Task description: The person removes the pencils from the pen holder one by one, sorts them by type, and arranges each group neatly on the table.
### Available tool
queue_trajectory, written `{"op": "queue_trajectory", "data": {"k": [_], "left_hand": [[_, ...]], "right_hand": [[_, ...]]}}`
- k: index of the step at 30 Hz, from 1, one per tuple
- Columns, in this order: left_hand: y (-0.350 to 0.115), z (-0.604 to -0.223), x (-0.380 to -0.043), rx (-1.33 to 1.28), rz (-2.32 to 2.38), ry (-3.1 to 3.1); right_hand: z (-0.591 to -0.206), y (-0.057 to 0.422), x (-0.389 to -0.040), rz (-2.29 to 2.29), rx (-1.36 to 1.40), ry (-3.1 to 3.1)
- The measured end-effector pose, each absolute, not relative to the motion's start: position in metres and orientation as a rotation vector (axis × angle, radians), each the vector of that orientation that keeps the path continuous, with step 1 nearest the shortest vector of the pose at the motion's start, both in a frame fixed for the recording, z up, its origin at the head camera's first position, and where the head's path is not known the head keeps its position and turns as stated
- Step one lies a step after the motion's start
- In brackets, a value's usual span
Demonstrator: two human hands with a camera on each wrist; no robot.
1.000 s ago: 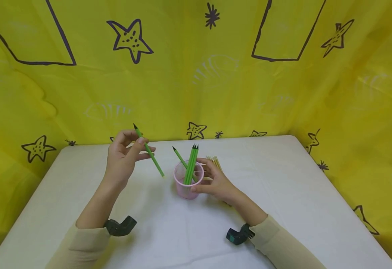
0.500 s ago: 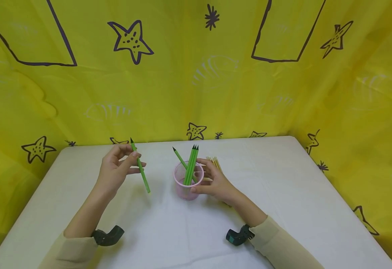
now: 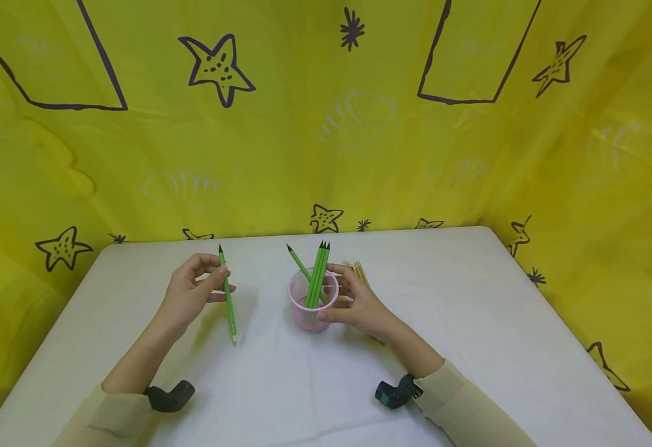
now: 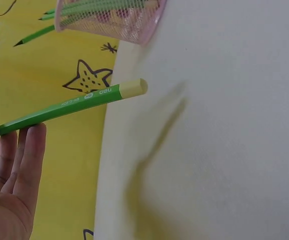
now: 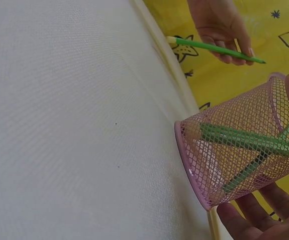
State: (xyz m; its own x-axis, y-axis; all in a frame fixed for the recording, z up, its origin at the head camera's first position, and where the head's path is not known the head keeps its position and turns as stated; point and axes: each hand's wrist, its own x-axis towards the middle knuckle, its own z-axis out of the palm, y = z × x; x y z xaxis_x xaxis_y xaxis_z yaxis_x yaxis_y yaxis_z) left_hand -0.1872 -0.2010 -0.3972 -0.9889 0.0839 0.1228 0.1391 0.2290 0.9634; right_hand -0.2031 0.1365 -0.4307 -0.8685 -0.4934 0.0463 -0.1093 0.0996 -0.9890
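Note:
My left hand (image 3: pixel 194 290) pinches a green pencil (image 3: pixel 228 310) between thumb and fingers, above the left half of the table. Its black tip points up and its pale yellow end down; in the left wrist view that yellow end (image 4: pixel 133 88) stands clear over the cloth, with its shadow below. My right hand (image 3: pixel 364 305) holds the side of a pink mesh pencil cup (image 3: pixel 306 320), thumb at the front. Several green pencils (image 3: pixel 317 276) lean inside the cup, tips up, one tilted to the left apart from the others. The right wrist view shows them through the mesh (image 5: pixel 234 115).
A bundle of thin yellow sticks (image 3: pixel 358 268) lies on the table just behind my right hand, partly hidden by it. White cloth covers the table (image 3: pixel 499 323). A yellow curtain (image 3: pixel 281 143) with drawn stars hangs right behind its far edge.
My left hand has moved left and down with the green pencil, away from the cup, and the pencil has turned more upright. The right hand and the cup have stayed in place.

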Motion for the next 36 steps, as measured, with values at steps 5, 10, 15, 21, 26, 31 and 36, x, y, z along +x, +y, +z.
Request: {"op": "queue_trajectory", "data": {"k": [5,10,15,21,26,31,36], "left_hand": [[-0.205,-0.404,-0.193,-0.193,-1.913,-2.477],[-0.208,-0.411,-0.198,-0.174,-1.915,-2.538],[-0.211,-0.416,-0.202,-0.153,-1.916,-2.580],[-0.216,-0.421,-0.211,-0.129,-1.884,-2.645],[-0.221,-0.424,-0.220,-0.068,-1.815,-2.741],[-0.224,-0.426,-0.226,-0.022,-1.736,-2.817],[-0.227,-0.430,-0.231,0.054,-1.673,-2.877]], "right_hand": [[-0.430,0.136,-0.203,-1.837,-0.595,2.081],[-0.430,0.136,-0.202,-1.830,-0.589,2.086],[-0.430,0.136,-0.202,-1.825,-0.590,2.090],[-0.430,0.136,-0.203,-1.824,-0.597,2.094],[-0.430,0.137,-0.203,-1.828,-0.599,2.097],[-0.429,0.137,-0.203,-1.817,-0.587,2.101],[-0.429,0.137,-0.203,-1.814,-0.586,2.097]]}}
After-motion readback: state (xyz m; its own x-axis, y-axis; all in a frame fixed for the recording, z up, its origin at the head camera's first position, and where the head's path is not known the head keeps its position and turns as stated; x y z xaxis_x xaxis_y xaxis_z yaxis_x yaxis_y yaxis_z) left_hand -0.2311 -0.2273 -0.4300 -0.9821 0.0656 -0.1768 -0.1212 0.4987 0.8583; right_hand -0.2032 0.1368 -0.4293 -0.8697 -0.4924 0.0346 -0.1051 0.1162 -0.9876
